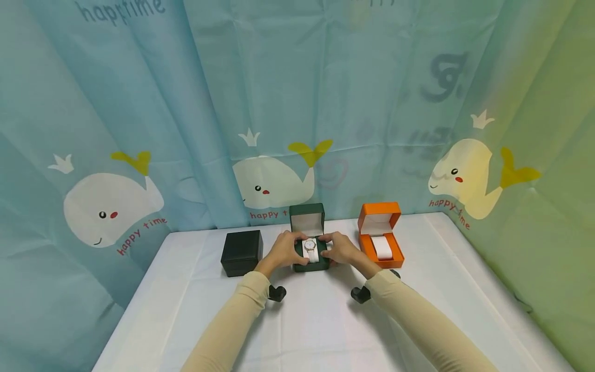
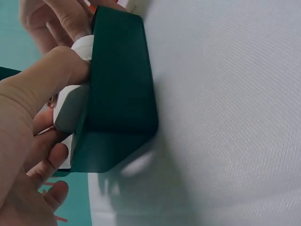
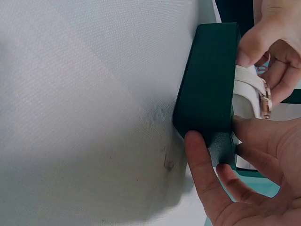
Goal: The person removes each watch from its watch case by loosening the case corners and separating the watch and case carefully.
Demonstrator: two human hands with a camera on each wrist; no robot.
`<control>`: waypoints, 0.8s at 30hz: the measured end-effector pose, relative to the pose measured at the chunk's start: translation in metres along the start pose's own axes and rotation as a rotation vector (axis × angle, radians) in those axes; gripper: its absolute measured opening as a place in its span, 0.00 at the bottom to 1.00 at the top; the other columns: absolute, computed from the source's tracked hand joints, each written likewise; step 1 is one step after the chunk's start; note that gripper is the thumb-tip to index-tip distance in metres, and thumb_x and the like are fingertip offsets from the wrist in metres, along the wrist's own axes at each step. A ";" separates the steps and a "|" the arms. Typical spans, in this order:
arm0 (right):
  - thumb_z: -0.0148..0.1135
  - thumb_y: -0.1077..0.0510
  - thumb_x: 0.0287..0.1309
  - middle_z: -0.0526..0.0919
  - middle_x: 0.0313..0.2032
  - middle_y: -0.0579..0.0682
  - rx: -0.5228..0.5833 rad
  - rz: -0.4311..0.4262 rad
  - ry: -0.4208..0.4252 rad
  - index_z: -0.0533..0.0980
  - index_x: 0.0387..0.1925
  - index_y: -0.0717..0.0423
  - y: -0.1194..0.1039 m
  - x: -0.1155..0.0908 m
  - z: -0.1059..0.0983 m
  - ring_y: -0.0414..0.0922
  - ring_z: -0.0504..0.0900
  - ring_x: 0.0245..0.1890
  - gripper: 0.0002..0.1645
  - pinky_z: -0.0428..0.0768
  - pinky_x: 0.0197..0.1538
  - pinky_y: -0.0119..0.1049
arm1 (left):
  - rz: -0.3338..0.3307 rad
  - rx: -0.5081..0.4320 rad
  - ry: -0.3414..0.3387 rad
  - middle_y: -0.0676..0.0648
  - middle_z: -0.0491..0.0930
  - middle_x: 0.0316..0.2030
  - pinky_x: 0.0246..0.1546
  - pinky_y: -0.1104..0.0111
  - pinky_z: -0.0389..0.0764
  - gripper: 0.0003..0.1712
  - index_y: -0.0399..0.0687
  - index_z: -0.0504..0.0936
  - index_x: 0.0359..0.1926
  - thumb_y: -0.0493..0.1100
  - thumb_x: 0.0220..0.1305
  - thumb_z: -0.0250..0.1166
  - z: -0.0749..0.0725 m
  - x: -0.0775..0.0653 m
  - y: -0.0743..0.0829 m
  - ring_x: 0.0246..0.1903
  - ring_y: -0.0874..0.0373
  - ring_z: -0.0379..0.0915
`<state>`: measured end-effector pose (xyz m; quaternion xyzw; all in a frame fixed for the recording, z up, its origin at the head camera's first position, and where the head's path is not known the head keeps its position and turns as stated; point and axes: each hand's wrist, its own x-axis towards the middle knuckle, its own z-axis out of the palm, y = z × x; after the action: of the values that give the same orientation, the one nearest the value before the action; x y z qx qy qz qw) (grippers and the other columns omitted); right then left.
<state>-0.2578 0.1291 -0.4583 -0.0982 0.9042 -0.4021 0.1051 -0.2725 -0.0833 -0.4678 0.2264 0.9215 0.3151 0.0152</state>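
Note:
A wristwatch (image 1: 310, 246) with a white strap and rose-gold case sits round a white cushion (image 2: 70, 109) in the base of an open green watch box (image 1: 312, 267). The box's lid stands upright at the back. My left hand (image 1: 283, 251) pinches the cushion and watch, its thumb dipping inside the front rim and its fingers curled at the far side. At the other end, my right hand (image 1: 343, 248) grips the box's right wall, with the thumb over the rim and fingers (image 3: 200, 162) against the outside.
To the right stands an open orange watch box (image 1: 380, 208) holding a bare white cushion (image 1: 382, 247). A closed black box (image 1: 241, 252) is on the left. All rest on a white-covered table (image 1: 302, 330), with a whale-print curtain (image 1: 362, 129) behind.

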 end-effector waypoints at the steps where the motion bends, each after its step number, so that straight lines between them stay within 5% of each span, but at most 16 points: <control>1: 0.70 0.68 0.61 0.78 0.59 0.65 -0.004 -0.003 -0.001 0.77 0.65 0.61 0.000 0.000 0.000 0.49 0.85 0.20 0.30 0.84 0.28 0.37 | -0.004 -0.009 0.005 0.45 0.80 0.45 0.48 0.56 0.78 0.35 0.46 0.85 0.57 0.46 0.45 0.84 0.000 0.000 0.000 0.44 0.51 0.73; 10: 0.69 0.68 0.62 0.78 0.60 0.65 -0.005 -0.004 0.000 0.77 0.66 0.61 0.002 -0.001 0.001 0.49 0.85 0.19 0.30 0.85 0.28 0.38 | -0.004 -0.070 0.044 0.42 0.82 0.50 0.51 0.52 0.79 0.36 0.47 0.83 0.60 0.45 0.48 0.82 -0.012 -0.002 0.010 0.50 0.46 0.77; 16: 0.69 0.68 0.62 0.78 0.60 0.66 -0.023 -0.008 -0.009 0.76 0.66 0.61 0.001 -0.001 0.000 0.48 0.85 0.19 0.30 0.84 0.28 0.37 | 0.028 -0.077 0.074 0.44 0.83 0.47 0.45 0.56 0.78 0.35 0.47 0.82 0.61 0.43 0.50 0.81 -0.016 -0.005 0.013 0.46 0.47 0.77; 24: 0.70 0.67 0.62 0.77 0.61 0.66 -0.008 0.010 -0.017 0.76 0.67 0.60 0.000 -0.001 0.000 0.47 0.84 0.20 0.31 0.85 0.29 0.37 | 0.024 -0.190 0.090 0.42 0.84 0.51 0.50 0.55 0.83 0.36 0.45 0.80 0.62 0.39 0.50 0.80 -0.016 -0.010 0.016 0.49 0.47 0.82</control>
<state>-0.2572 0.1290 -0.4584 -0.0973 0.9054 -0.3971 0.1143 -0.2596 -0.0862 -0.4468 0.2206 0.8844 0.4111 -0.0087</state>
